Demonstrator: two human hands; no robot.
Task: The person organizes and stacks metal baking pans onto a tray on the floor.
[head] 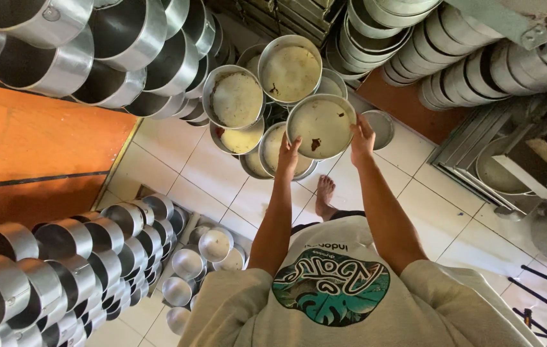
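Nearest is the person's pale shirt (350, 295) with a round teal print. Both bare arms reach out over the tiled floor (177, 160), and one bare foot (325, 196) stands on the tiles between them. The left hand (288, 156) has its grip closed on the near-left rim of a round metal pan (322, 125), fingers pressed on the edge. The right hand (363, 138) holds the pan's right rim, fingers curled over it. The pan is tilted so its dull, stained base faces the camera, with a small dark spot near its middle. It sits at the near end of a cluster of like pans (238, 96), overlapping two of them just behind. On the near left, rows of shiny pots (80, 257) lie stacked on their sides, and a few small bowls (212, 247) rest on the floor beside them. An orange wall (29, 135) lies left. Farther off, more pots (125, 38) crowd the far left, and nested pans (453, 45) fill the far right
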